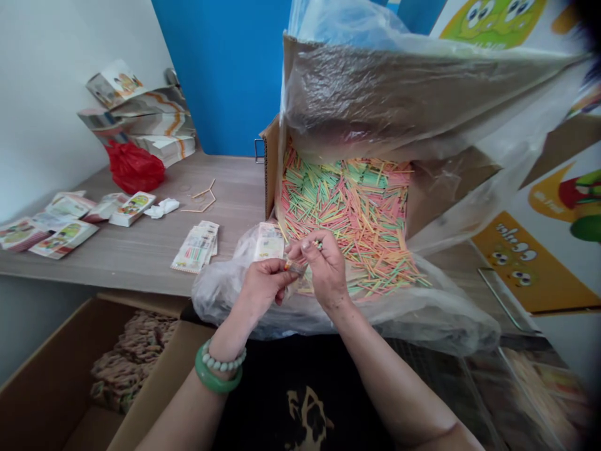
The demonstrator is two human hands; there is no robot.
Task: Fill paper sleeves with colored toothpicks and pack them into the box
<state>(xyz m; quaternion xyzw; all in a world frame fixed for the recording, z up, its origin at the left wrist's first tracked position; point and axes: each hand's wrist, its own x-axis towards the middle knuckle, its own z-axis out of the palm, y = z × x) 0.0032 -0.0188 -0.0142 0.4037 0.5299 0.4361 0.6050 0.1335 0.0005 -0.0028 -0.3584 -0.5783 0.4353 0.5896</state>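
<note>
My left hand point(265, 280) pinches a small clear printed packet point(295, 267) in front of the carton. Close beside it, my right hand point(327, 266) is closed around a little bunch of thin coloured sticks point(318, 245), with their ends showing by the thumb. Many loose pink, green, yellow and orange sticks point(342, 213) fill the plastic-lined cardboard box point(271, 166) behind my hands. A stack of printed packets point(270, 241) lies just beyond my left hand. Farther left, filled packets point(195, 247) with coloured sticks inside lie in a pile on the table point(154, 241).
Clear plastic liner point(422, 313) spills over the table's front edge. At left are flattened small boxes point(66, 238), a red plastic bag point(134, 168), a white crumpled tissue point(162, 208) and stacked cartons point(164, 128). Below stands an open cardboard box point(159, 369) with bundled packets point(136, 354).
</note>
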